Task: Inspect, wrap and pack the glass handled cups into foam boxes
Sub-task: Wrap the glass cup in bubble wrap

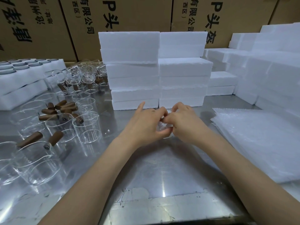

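Glass handled cup (163, 128), small and wrapped in bubble film, held between both hands at the middle of the desk (162, 168), mostly hidden by the fingers. Left hand (148, 123) curled round the bundle from the left, index finger pointing out; right hand (184, 122) pinching the film at the top. Just behind, two stacks of foam boxes (155, 70) standing like a wall, close to the knuckles. Open bare steel only toward the near edge, between the forearms. On the left, many unwrapped glass cups (86, 125) with brown handles (65, 108), crowded, some lying on their sides, reaching near the left forearm. On the right, pile of bubble sheets (259, 143) lying flat, its corner near the right wrist. More foam pieces (267, 70) piled far right; foam trays (24, 75) far left; cardboard cartons (129, 13) behind everything.
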